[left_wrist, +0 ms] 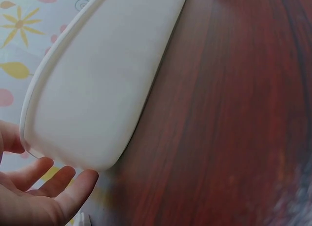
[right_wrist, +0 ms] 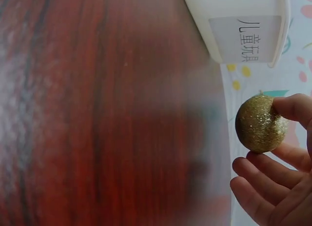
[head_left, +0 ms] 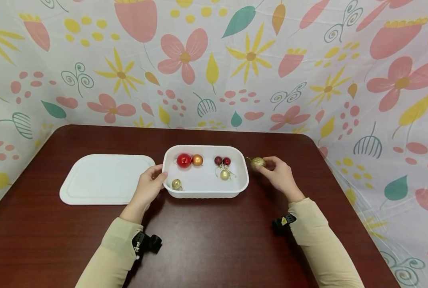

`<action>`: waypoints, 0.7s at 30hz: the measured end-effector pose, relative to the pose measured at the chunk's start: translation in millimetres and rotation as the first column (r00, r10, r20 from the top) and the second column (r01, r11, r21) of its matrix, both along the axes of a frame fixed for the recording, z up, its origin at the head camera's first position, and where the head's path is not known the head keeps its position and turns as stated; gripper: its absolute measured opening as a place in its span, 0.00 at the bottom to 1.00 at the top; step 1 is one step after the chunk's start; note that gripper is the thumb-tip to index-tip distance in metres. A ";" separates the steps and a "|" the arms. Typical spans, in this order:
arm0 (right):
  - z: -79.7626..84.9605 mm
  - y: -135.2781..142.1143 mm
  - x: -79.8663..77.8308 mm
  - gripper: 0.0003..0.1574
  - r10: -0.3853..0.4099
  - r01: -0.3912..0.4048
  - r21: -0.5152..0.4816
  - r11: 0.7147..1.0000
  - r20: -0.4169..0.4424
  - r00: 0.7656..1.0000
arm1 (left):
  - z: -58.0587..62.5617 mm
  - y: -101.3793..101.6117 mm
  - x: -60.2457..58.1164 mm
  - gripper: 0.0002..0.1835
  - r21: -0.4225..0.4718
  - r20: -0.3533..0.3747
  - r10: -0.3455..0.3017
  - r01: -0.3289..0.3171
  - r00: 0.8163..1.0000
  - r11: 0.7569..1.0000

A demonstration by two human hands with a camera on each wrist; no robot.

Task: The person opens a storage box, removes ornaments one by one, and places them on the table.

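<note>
A white plastic box [head_left: 199,194] stands on the table with several small Christmas baubles inside. My left hand [head_left: 151,185] grips its left end, thumb at the rim and fingertips against the end wall in the left wrist view. Just off the box's right end, my right hand [head_left: 280,176] pinches a gold glitter bauble [right_wrist: 261,123] between thumb and fingers. In the box lie a shiny red bauble [head_left: 184,160], an orange-gold one [head_left: 197,160], a small gold one [head_left: 177,184], and a cluster of two dark red baubles [head_left: 218,161] with a pale gold one [head_left: 225,175].
A white lid [head_left: 102,180] lies flat on the dark red-brown wooden table [head_left: 214,240], left of the box. On the box's right end is a label with handwritten characters [right_wrist: 248,40]. A floral-patterned cloth [head_left: 214,64] hangs behind and beside the table.
</note>
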State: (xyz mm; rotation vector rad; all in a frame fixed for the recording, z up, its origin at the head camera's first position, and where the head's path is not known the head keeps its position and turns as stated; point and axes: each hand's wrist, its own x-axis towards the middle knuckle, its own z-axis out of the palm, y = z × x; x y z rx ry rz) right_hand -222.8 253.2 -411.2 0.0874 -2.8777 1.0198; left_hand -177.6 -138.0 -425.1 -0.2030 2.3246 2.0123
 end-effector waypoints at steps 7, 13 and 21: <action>-3.8 2.6 -3.0 0.31 0.000 -0.002 0.044 0.999 0.038 0.999 | 0.5 -0.4 0.2 0.23 0.000 0.005 -0.006 0.006 1.000 1.000; -5.0 4.5 -3.5 0.30 0.006 -0.009 0.051 0.999 0.042 0.999 | 0.9 -0.8 0.3 0.23 0.000 0.011 -0.011 0.011 1.000 1.000; -4.3 6.3 -3.8 0.31 0.012 -0.014 0.057 0.998 0.038 0.999 | -0.9 -1.2 -0.7 0.23 0.013 0.006 -0.015 0.015 1.000 1.000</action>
